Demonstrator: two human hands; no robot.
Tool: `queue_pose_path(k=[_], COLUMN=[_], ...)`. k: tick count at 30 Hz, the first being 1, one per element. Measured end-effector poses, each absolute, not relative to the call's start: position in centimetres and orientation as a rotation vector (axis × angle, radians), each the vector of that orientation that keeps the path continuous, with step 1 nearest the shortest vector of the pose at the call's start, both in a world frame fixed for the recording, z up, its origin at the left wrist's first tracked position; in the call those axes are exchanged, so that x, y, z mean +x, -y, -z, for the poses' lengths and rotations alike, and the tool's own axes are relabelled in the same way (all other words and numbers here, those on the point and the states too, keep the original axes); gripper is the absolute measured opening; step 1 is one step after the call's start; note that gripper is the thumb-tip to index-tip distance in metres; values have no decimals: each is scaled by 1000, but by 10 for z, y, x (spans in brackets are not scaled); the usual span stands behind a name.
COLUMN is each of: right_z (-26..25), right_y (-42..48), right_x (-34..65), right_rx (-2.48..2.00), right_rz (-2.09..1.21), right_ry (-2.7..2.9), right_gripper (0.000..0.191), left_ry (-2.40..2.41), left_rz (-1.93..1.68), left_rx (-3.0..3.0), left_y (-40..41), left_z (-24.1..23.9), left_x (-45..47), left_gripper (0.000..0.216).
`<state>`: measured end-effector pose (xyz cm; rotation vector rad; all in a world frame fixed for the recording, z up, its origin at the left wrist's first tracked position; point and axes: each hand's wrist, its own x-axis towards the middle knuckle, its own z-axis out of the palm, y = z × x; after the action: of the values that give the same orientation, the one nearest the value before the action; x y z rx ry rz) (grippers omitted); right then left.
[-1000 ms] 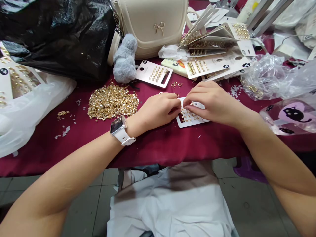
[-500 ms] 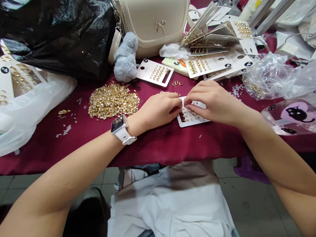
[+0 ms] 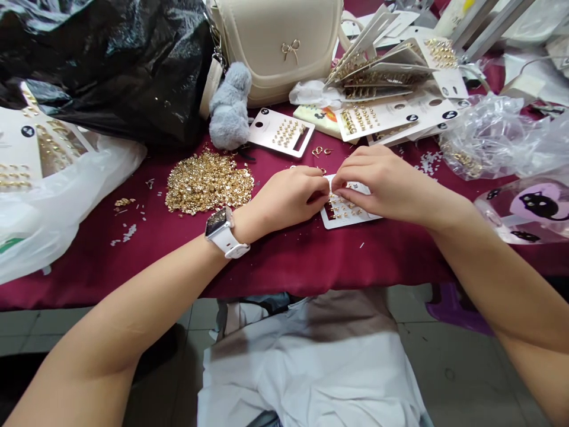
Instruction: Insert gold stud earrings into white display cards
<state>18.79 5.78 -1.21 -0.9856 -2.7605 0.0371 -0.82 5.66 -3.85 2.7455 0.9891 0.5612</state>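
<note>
My left hand (image 3: 288, 196) and my right hand (image 3: 382, 184) meet over the top edge of a white earring display card (image 3: 349, 210). Their fingertips pinch at the card, and the fingers hide its upper part. Gold studs sit in rows on the card's lower part. A white smartwatch (image 3: 221, 228) is on my left wrist. A heap of loose gold earring backs (image 3: 208, 181) lies left of my left hand. A pair of loose gold hoop earrings (image 3: 322, 152) lies just above my hands.
The maroon tablecloth (image 3: 275, 261) holds stacked earring cards (image 3: 382, 89), a plastic bag of gold pieces (image 3: 484, 139), a grey plush toy (image 3: 230, 108), a cream handbag (image 3: 278, 50), a black plastic bag (image 3: 106, 65) and a white plastic bag (image 3: 57, 207).
My hands and the card stay in nearly the same pinch. The whole scene shifts slightly right in view, as the head camera moves a little.
</note>
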Motion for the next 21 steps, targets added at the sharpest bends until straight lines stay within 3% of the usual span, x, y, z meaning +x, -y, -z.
queue_pose_path(k=[21], right_z=[12], right_y=[-63], right_x=[186], right_rx=[-955], right_rz=[-177], right_ry=[2752], right_gripper=[19], left_ry=[-992], left_rz=[-568], left_rx=[2718], left_y=[-57], left_z=[38], left_x=[-7], left_gripper=[17])
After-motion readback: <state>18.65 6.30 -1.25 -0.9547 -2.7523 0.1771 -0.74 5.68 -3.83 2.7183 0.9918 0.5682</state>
